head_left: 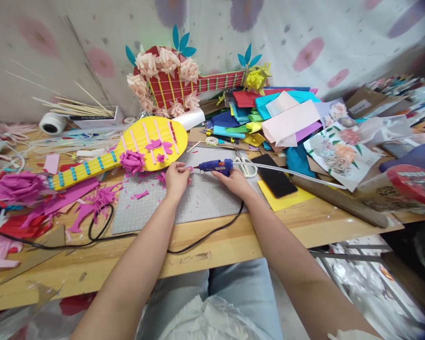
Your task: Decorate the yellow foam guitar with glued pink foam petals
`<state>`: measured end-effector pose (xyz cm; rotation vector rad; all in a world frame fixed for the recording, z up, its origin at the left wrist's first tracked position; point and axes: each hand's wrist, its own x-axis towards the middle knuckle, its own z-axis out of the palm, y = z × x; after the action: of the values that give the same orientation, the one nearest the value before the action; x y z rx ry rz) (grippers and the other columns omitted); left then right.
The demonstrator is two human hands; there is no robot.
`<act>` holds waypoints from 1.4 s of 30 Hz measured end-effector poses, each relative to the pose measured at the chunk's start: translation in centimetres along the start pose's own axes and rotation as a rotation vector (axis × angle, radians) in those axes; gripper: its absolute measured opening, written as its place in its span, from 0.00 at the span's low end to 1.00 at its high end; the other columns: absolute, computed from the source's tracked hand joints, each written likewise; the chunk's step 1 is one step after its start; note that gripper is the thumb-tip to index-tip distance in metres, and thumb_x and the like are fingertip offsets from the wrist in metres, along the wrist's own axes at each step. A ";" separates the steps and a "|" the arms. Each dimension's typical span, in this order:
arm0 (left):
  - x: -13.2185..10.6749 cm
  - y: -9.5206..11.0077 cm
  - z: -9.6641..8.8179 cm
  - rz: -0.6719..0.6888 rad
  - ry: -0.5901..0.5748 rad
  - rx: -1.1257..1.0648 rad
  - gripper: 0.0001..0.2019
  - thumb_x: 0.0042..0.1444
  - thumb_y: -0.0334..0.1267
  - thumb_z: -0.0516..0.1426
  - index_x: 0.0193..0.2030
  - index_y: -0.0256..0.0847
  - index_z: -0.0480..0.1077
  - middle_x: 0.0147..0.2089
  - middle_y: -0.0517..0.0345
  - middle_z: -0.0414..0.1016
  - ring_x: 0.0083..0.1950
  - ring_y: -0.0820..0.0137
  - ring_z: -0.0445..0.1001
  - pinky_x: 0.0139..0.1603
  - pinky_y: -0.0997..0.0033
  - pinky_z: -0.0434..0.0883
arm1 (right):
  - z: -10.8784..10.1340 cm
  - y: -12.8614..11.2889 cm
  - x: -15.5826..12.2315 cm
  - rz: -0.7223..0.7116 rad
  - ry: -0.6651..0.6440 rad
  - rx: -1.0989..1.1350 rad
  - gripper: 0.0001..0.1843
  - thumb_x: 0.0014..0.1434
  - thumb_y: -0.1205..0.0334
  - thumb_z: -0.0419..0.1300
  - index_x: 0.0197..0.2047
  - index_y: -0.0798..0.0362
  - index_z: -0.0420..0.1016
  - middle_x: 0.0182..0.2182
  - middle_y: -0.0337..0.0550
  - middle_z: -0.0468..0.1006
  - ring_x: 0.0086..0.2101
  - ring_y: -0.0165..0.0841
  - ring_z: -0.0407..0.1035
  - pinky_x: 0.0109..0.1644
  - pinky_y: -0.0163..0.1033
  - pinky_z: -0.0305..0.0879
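Observation:
My right hand [232, 180] grips a blue hot glue gun [214, 166], a long clear glue stick [290, 171] trailing out behind it to the right. The gun's nozzle points left, at a small pink paper piece [188, 169] pinched in the fingers of my left hand [177, 178]. Both hands are over a grey cutting mat [205, 200] strewn with pink scraps. Just beyond my left hand lies a yellow paper instrument [150, 141] with pink strings, a magenta paper rose [132, 162] and magenta petals on it.
A red paper guitar [172, 87] with peach roses leans at the back. Coloured paper sheets [290, 118] pile up behind the mat. Scissors [246, 167] and a black phone [274, 175] lie right of my hands. A black cord [212, 232] loops along the table's front.

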<state>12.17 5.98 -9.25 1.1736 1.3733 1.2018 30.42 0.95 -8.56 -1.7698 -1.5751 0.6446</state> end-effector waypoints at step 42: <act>-0.3 0.2 0.0 -0.006 -0.005 -0.002 0.14 0.45 0.33 0.60 0.37 0.40 0.60 0.24 0.66 0.71 0.17 0.76 0.68 0.15 0.79 0.62 | -0.5 -0.1 -0.2 -0.068 -0.062 0.066 0.23 0.54 0.43 0.57 0.43 0.52 0.77 0.41 0.46 0.80 0.44 0.39 0.72 0.50 0.42 0.65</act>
<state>12.25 5.68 -9.06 1.1694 1.3704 1.1951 30.71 0.68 -8.11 -1.6549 -1.6293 0.7169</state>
